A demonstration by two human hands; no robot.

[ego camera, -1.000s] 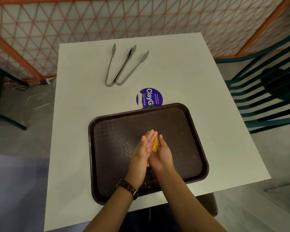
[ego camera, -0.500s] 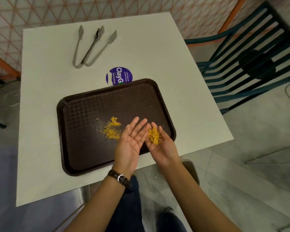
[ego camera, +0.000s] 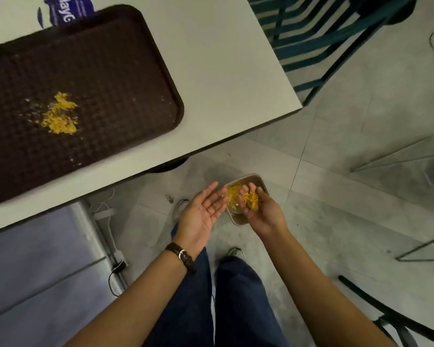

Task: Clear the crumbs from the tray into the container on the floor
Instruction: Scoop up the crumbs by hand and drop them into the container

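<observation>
Cupping crumbs (ego camera: 251, 199), right hand (ego camera: 259, 211) over container (ego camera: 238, 219)

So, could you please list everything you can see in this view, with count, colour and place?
tray: one, dark brown, on the table at left
crumbs on tray: one yellow pile, middle of the tray
table: one, white, upper left
sticker: one, purple, on the table behind the tray
container: one, clear, on the floor, yellow crumbs inside
chair: one, teal, top right
cables: several, white and black, on the floor under the table
watch: one, dark strap, left wrist
left hand: open, palm up, empty
right hand: cupped, yellow crumbs in it, over the container
</observation>
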